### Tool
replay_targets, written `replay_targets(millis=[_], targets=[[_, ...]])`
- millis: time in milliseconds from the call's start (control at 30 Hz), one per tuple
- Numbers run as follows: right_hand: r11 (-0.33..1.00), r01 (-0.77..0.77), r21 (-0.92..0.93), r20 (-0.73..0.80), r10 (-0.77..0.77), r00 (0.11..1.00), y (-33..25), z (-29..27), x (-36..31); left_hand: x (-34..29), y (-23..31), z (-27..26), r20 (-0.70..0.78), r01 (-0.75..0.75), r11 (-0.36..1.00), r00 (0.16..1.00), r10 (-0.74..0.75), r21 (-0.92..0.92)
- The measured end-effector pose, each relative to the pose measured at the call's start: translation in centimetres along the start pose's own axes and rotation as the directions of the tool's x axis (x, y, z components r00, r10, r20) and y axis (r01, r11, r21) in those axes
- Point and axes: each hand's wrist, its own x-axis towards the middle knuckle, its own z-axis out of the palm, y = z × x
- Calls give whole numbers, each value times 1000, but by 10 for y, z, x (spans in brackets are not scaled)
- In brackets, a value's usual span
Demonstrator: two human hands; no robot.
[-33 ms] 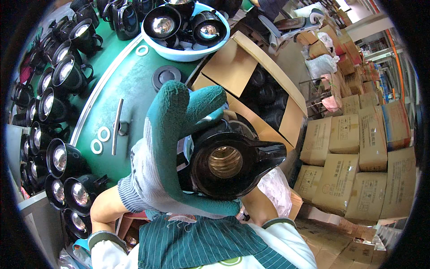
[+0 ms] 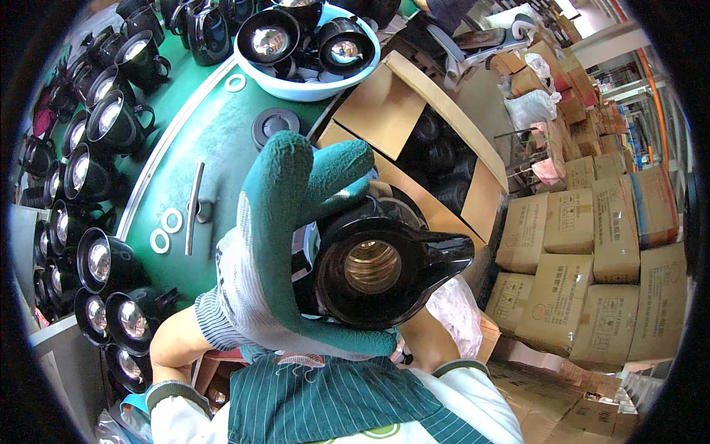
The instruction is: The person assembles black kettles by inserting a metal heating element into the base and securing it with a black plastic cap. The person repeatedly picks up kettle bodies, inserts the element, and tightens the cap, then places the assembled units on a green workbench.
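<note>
The gloved left hand [image 2: 272, 277] spreads its fingers around a black spouted vessel [image 2: 410, 272], whether gripping I cannot tell, the right hand hidden behind it.

On my feed I have one glossy black jug [image 2: 340, 302], sitting just off the middle of the view toward 5 o'clock. It is raised close to the camera, its mouth turned up at me so that I look straight down into it. The rim is broad and rounded, and it draws out into a tapered spout [image 2: 447, 251] pointing at about 3 o'clock. Deep inside, I can see a round, gold-brown inner wall [image 2: 372, 268] ringed with ridges. Pale highlights streak the shiny shell near the spout. Most of the body behind the rim is hidden from me.
</note>
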Motion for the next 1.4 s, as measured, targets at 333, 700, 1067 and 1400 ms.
replay_targets(millis=[333, 700, 1067, 1400], targets=[[944, 15, 330, 124, -60, 990, -53, -33, 64, -71, -36, 4, 101, -83, 923, 994, 48, 377], [847, 228, -480, 627, 150, 764, -8, -27, 99, -190, -98, 12, 154, 121, 858, 962, -225, 499], [904, -34, -426, 210, 135, 968, 15, -28, 80, -100, -139, 14, 96, 191, 899, 964, -247, 394], [450, 439, -778, 319, -320, 892, 33, -17, 21, -145, -143, -6, -263, 445, 767, 895, -360, 462]])
